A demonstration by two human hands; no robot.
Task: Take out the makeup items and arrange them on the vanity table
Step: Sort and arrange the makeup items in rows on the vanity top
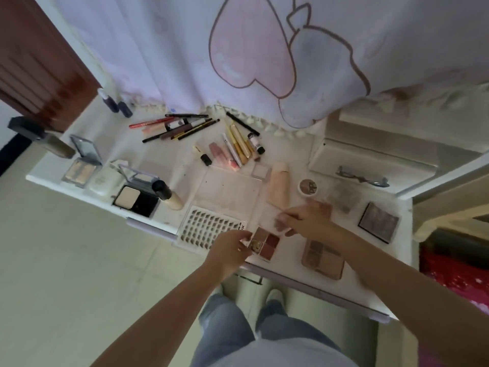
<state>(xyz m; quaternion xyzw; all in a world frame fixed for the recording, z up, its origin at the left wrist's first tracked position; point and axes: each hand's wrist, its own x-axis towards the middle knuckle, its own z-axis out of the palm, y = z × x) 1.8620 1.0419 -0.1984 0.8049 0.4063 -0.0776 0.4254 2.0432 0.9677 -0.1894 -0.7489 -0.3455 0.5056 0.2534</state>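
A small square palette [267, 243] with brown and red pans lies near the front edge of the white vanity table [169, 168]. My left hand [232, 250] grips its left side. My right hand [307, 221] holds the palette's clear lid [280, 223] tilted up above it. A false-lash tray [209, 229] lies just left of the palette. Pencils [180, 127] and lipsticks [232, 147] are spread at the back, open compacts [137, 197] at the left.
A tan eyeshadow palette [322, 258] and a dark one [378, 225] lie to the right. A peach tube [277, 186], a round pot [308, 186] and a foundation bottle [169, 194] stand mid-table. An eyelash curler [362, 177] rests on a white box. A cartoon cloth [264, 54] hangs behind.
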